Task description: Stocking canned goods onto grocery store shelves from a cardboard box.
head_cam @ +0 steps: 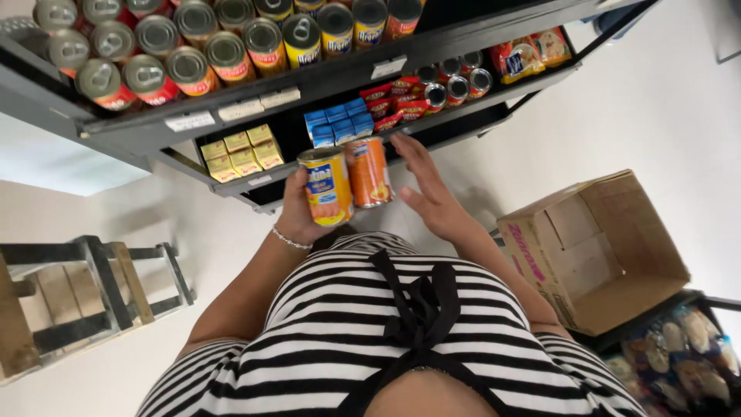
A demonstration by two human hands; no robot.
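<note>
Wooden step stool thing (77,297) is sitting way over on the left on the pale floor, not involved in anything. Next over, the person's left hand (302,210) is wrapping around a yellow can (327,185), fingers curled behind it and thumb side hugging the label, so that hand is clamped on it pretty firmly. There's a thin bead bracelet (291,241) hanging on that wrist. The yellow can is standing upright, metal pull-tab lid on top, blue patch and some orange food picture on the label.

Right beside it, touching or nearly so, an orange can (368,171) is being held up in front of the dark metal shelf (324,85). The right hand (428,189) is spread wide open, fingers apart, palm pressing against the side of that orange can rather than closing around it. Both cans are hovering just in front of the lower shelf with the small yellow boxes (241,151) and blue boxes (338,122).

Up top, rows of cans (193,42) are lying lids-out. Far right, an open cardboard box (594,251) is sitting on the floor.
</note>
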